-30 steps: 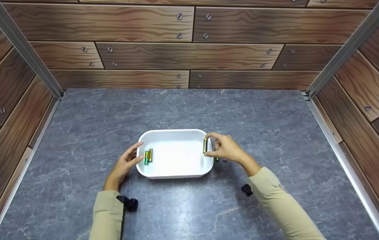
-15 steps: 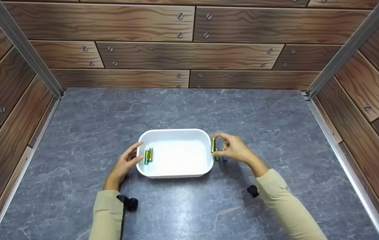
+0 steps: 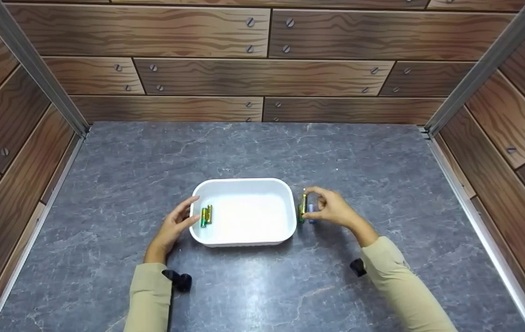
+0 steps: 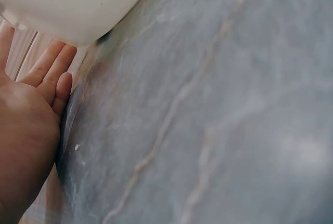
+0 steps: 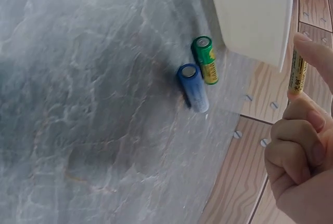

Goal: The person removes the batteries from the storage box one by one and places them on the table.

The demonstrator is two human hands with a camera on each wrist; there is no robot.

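A white plastic tub point(image 3: 248, 219) stands on the grey marbled table. Two batteries point(image 3: 206, 216), one green and gold, one gold, lie side by side at its left end. My left hand point(image 3: 170, 228) rests at the tub's left side, fingers and thumb touching its rim; in the left wrist view the fingers point(image 4: 47, 68) look straight against the tub wall. My right hand point(image 3: 334, 210) pinches a gold battery point(image 5: 297, 73) by its ends, thumb and index finger, raised just right of the tub. Beneath it, a green and gold battery point(image 5: 206, 60) and a blue battery point(image 5: 193, 86) lie on the table.
Wood-patterned walls point(image 3: 262, 78) enclose the table point(image 3: 253, 286) at the back and both sides, with metal posts at the corners. Small black devices point(image 3: 181, 282) sit at both wrists.
My right hand has moved right with the gold battery, from over the tub's right end to above the two batteries outside it. The left hand and tub have stayed in place.
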